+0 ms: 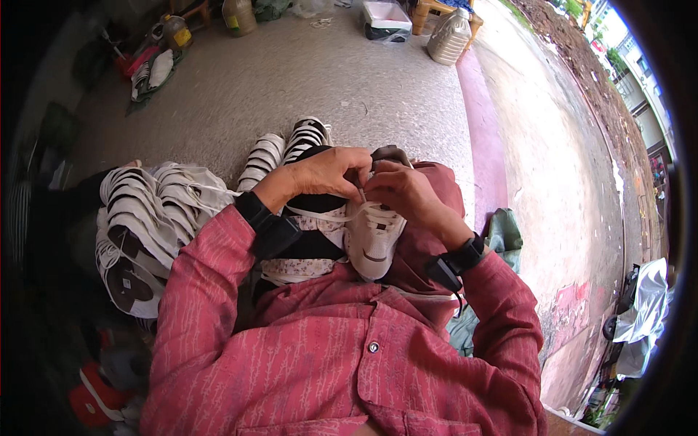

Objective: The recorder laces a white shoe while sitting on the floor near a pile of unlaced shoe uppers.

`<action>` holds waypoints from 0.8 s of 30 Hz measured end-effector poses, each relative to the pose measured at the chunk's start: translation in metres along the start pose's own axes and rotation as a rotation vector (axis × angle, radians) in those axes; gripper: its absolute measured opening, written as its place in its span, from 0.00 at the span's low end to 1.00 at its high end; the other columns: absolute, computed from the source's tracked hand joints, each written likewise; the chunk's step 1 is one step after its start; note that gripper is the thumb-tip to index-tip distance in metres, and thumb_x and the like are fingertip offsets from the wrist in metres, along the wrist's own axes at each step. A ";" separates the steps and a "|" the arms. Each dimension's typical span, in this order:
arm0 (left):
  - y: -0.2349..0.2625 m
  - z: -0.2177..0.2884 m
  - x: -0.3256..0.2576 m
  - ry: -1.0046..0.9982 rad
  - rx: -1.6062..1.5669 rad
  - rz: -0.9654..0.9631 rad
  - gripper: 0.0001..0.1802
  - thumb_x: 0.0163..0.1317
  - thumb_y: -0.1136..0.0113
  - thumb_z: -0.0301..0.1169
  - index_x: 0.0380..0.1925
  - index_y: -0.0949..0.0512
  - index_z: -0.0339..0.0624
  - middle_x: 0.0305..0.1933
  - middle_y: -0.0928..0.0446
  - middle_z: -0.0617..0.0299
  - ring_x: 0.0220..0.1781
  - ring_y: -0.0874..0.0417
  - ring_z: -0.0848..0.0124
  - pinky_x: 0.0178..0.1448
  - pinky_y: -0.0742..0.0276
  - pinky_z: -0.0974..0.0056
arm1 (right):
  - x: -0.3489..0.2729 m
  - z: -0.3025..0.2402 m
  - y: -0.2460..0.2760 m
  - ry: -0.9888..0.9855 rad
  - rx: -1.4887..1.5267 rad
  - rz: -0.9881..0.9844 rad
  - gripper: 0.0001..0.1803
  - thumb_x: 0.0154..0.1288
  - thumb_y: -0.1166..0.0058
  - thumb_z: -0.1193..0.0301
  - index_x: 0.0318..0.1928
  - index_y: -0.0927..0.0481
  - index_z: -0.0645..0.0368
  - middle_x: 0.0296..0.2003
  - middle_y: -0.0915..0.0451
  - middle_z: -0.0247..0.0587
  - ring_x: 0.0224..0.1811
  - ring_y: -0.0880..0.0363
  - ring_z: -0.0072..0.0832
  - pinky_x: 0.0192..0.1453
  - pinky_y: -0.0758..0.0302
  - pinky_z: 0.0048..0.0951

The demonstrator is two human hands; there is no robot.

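Observation:
A white sneaker (374, 236) lies on my lap, toe toward me, tongue up. My left hand (327, 173) pinches a white lace end at the shoe's eyelets. My right hand (403, 190) holds the shoe's upper by the tongue, fingers meeting the left hand's over the lacing. A loose white lace (316, 214) runs across my lap under the left wrist. Both wrists wear black bands.
A pile of white shoe uppers (145, 218) lies at my left. My striped shoes (291, 145) rest on the concrete floor (327, 80). A plastic jug (449, 36), a white box (385, 18) and bottles stand far ahead. A green cloth (504, 231) lies at my right.

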State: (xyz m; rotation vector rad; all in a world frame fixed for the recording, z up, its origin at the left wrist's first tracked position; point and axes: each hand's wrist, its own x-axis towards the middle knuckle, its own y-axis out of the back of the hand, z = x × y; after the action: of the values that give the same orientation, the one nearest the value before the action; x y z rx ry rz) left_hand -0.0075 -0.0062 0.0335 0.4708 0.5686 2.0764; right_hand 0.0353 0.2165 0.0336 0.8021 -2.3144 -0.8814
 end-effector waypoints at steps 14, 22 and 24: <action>-0.021 0.046 0.009 0.286 0.234 0.052 0.11 0.49 0.28 0.37 0.25 0.19 0.43 0.37 0.31 0.64 0.36 0.27 0.71 0.43 0.28 0.67 | -0.021 0.004 0.039 -0.481 1.222 0.335 0.10 0.72 0.51 0.69 0.47 0.25 0.62 0.42 0.19 0.43 0.43 0.17 0.31 0.47 0.22 0.30; -0.018 0.034 0.006 0.320 -0.113 0.054 0.09 0.49 0.29 0.33 0.24 0.19 0.41 0.41 0.31 0.66 0.43 0.28 0.73 0.47 0.32 0.70 | -0.021 0.048 0.036 -0.214 1.848 0.393 0.11 0.73 0.55 0.68 0.41 0.23 0.63 0.39 0.19 0.46 0.51 0.21 0.39 0.67 0.31 0.43; -0.012 0.034 0.004 0.313 -0.149 -0.016 0.09 0.50 0.28 0.33 0.23 0.19 0.42 0.42 0.32 0.68 0.45 0.29 0.74 0.48 0.32 0.70 | -0.039 0.079 0.069 -0.123 1.531 0.518 0.14 0.73 0.56 0.66 0.40 0.23 0.65 0.37 0.19 0.44 0.52 0.22 0.41 0.71 0.37 0.44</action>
State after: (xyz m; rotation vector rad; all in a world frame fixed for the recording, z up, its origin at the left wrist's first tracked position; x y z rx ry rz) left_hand 0.0164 0.0108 0.0548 0.0537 0.5891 2.1735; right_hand -0.0127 0.3166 0.0219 0.5323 -2.8041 1.2716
